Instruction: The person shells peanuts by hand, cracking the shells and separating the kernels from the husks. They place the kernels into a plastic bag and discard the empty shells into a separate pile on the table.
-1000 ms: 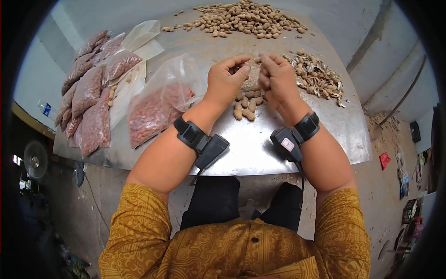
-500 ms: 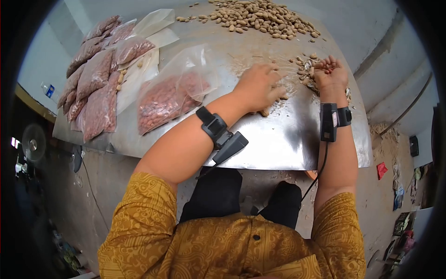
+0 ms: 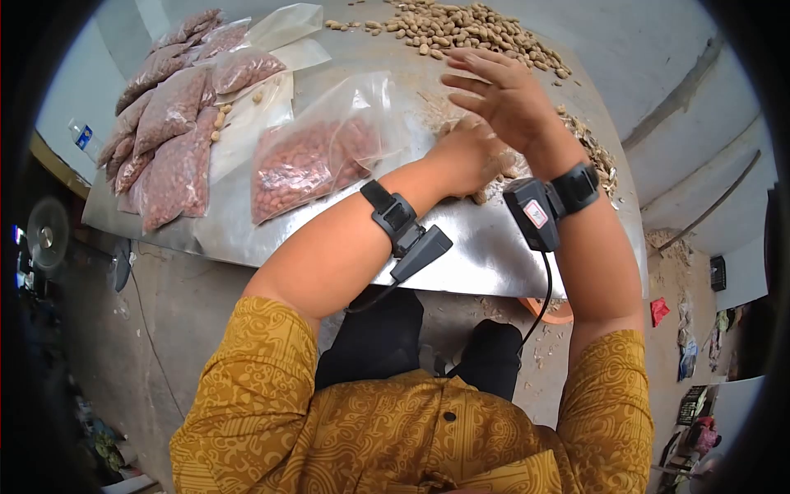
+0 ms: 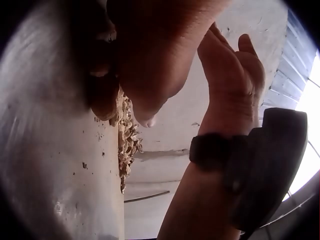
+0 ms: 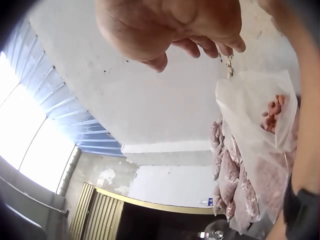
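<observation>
The left hand (image 3: 473,156) is low at the tabletop, palm down, its fingers bent over the work spot, with an unshelled peanut (image 3: 480,198) showing beside it. In the left wrist view its thumb stands apart from the dark, shaded fingers. The right hand (image 3: 514,103) is raised higher, fingers straight and spread towards the left, with nothing in its grasp. In the right wrist view, several red peanut kernels (image 5: 272,115) show at the upper part of a see-through plastic bag, away from the fingers. That bag (image 3: 304,165), partly filled with red kernels, lies left of the hands.
Filled kernel bags (image 3: 173,107) are piled at the table's left. A heap of unshelled peanuts (image 3: 469,33) lies at the far side, and a pile of broken shells (image 3: 597,148) at the right. An orange basin (image 3: 555,310) shows under the metal table's front edge.
The right hand held red kernels palm up over the shell pile half a second ago; it has swung left and opened, the kernels gone from it. The left hand stays low at the peanuts.
</observation>
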`<state>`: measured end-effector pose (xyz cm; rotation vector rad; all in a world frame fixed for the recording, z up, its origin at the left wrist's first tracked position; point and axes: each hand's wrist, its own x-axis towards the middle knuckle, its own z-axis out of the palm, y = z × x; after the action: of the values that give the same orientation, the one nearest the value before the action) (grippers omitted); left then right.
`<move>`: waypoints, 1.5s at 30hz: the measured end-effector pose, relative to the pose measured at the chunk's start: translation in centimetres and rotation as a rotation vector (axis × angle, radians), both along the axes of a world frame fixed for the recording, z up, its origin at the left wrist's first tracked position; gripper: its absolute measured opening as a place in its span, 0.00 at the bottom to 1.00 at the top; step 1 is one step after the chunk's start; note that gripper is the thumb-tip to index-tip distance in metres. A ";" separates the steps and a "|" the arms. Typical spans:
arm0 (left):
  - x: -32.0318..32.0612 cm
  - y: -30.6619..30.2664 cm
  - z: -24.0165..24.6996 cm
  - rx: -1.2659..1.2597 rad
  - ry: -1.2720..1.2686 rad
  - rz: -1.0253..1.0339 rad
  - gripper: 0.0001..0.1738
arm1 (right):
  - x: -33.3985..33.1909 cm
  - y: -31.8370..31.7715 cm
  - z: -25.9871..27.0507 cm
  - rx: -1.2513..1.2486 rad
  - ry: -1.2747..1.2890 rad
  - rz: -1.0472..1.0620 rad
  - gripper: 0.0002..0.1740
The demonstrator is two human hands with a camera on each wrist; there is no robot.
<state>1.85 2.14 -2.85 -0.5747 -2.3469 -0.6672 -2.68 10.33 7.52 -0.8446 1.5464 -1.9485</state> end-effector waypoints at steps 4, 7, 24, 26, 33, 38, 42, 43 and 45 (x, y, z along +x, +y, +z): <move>-0.5 -0.4 1.5 0.144 -0.040 0.127 0.18 | -1.7 4.2 -0.8 0.182 0.299 -0.111 0.15; 0.1 -0.8 1.9 0.440 -0.115 0.146 0.19 | -2.4 7.0 -2.0 0.423 0.465 -0.131 0.13; -0.5 -0.6 1.1 0.873 -0.269 -0.027 0.23 | -1.0 6.7 -6.9 0.556 1.051 -0.003 0.10; -0.2 -0.3 1.4 0.872 -0.260 -0.047 0.24 | -1.2 6.9 -7.2 0.528 1.019 -0.002 0.10; 0.0 -0.5 1.4 0.874 -0.270 -0.069 0.23 | -1.2 7.5 -6.4 0.331 0.515 0.006 0.09; 0.7 -0.1 2.1 0.849 -0.306 -0.103 0.20 | -1.7 7.6 -6.3 0.059 0.174 -0.057 0.09; 0.7 0.3 2.1 0.964 -0.344 -0.227 0.16 | -2.0 7.7 -6.5 -0.035 0.061 -0.035 0.10; 0.7 0.3 2.1 0.958 -0.349 -0.223 0.16 | -2.1 7.7 -6.6 -0.045 0.068 -0.033 0.10; 0.7 0.1 2.1 0.934 -0.342 -0.207 0.15 | -2.0 7.7 -6.7 -0.064 0.079 -0.028 0.11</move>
<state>2.58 2.29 -0.75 -0.2733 -1.9397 -1.9158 -4.72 18.03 0.81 -0.9416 1.5551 -2.0159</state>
